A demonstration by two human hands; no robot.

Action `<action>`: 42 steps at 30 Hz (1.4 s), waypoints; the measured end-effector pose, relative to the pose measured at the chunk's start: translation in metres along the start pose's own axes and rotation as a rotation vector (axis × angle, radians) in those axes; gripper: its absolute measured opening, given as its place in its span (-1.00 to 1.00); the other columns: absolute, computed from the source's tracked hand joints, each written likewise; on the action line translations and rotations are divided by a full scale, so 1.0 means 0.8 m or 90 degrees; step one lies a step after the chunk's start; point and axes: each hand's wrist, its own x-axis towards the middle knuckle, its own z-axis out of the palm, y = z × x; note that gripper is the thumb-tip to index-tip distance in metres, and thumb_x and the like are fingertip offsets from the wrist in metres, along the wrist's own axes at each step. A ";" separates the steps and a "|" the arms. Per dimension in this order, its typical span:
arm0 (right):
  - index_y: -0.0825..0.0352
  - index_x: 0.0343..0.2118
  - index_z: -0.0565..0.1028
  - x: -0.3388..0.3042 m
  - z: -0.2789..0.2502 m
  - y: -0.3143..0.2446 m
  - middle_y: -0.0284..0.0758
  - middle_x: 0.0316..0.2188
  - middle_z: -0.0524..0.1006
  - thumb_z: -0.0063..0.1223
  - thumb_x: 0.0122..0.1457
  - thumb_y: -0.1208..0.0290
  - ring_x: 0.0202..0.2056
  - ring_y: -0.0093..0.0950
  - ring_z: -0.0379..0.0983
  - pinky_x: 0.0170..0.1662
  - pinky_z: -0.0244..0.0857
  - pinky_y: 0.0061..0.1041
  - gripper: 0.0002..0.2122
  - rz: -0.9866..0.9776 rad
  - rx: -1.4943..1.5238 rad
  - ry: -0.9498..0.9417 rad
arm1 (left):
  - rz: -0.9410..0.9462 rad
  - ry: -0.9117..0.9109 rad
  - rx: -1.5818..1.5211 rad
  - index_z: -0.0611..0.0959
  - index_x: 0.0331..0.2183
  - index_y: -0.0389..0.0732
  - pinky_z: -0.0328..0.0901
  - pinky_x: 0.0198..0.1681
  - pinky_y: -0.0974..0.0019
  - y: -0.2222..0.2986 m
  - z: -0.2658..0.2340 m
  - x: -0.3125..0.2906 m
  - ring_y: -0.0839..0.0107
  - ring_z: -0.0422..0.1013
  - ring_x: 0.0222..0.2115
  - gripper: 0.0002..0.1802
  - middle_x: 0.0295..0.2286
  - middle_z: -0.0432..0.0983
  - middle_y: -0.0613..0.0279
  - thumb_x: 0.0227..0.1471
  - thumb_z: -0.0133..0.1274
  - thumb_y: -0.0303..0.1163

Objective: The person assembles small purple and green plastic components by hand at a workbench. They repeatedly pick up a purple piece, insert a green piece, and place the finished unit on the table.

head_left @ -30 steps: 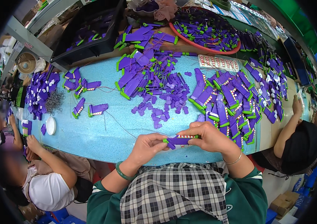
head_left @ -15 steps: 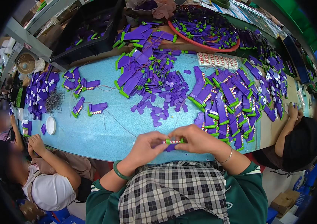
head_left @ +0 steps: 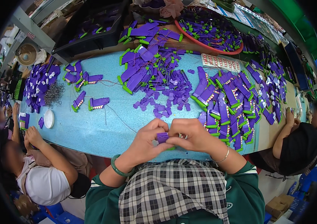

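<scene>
In front of my apron, my left hand [head_left: 148, 141] and my right hand [head_left: 191, 136] meet with bent fingers around a small purple plastic part [head_left: 162, 137]. Thumbs and fingertips of both hands pinch it, and much of it is hidden behind them. A bit of green shows beneath the fingers. A thin wire [head_left: 119, 118] runs over the table to my left hand. Beyond my hands lies a pile of small purple plastic pieces [head_left: 161, 109]. Right of them, many purple-and-green parts with red-and-white striped stickers [head_left: 223, 108] lie heaped close to my right hand.
On the blue tabletop [head_left: 87, 130] at left are striped parts [head_left: 99, 103], metal rings [head_left: 53, 93] and a white dish [head_left: 49, 118]. A black crate [head_left: 87, 44], a red basin [head_left: 209, 49] and a sticker sheet [head_left: 221, 62] stand farther back. Co-workers sit on both sides.
My hands have risen slightly from the table edge and turned the part. Its plain purple face now shows where the striped sticker and green edge showed before.
</scene>
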 end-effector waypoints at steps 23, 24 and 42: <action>0.33 -0.45 0.55 0.022 -0.015 0.042 -0.37 -0.53 0.49 0.21 -0.04 0.51 -0.50 -0.51 0.41 -0.42 0.29 -0.54 -0.92 0.163 0.005 0.074 | -0.172 0.176 -0.106 0.43 -0.24 -0.29 0.33 -0.35 0.41 -0.028 -0.013 0.002 0.53 0.41 -0.47 -0.82 -0.47 0.49 0.24 0.22 -0.21 -0.41; 0.34 -0.44 0.55 0.019 -0.012 0.033 -0.38 -0.53 0.50 0.20 -0.03 0.52 -0.52 -0.55 0.40 -0.43 0.27 -0.57 -0.92 0.218 0.094 0.076 | -0.181 0.140 -0.080 0.43 -0.25 -0.29 0.32 -0.37 0.40 -0.028 -0.003 0.003 0.51 0.42 -0.48 -0.84 -0.49 0.48 0.24 0.19 -0.19 -0.42; 0.37 -0.49 0.44 -0.015 0.017 0.013 -0.29 -0.57 0.41 0.19 0.01 0.46 -0.53 -0.41 0.40 -0.48 0.29 -0.48 -0.86 0.162 -0.024 0.126 | -0.088 -0.026 0.075 0.48 -0.43 -0.28 0.28 -0.51 0.13 -0.013 0.034 -0.001 0.06 0.45 -0.59 -0.81 -0.63 0.51 0.08 0.11 -0.09 -0.35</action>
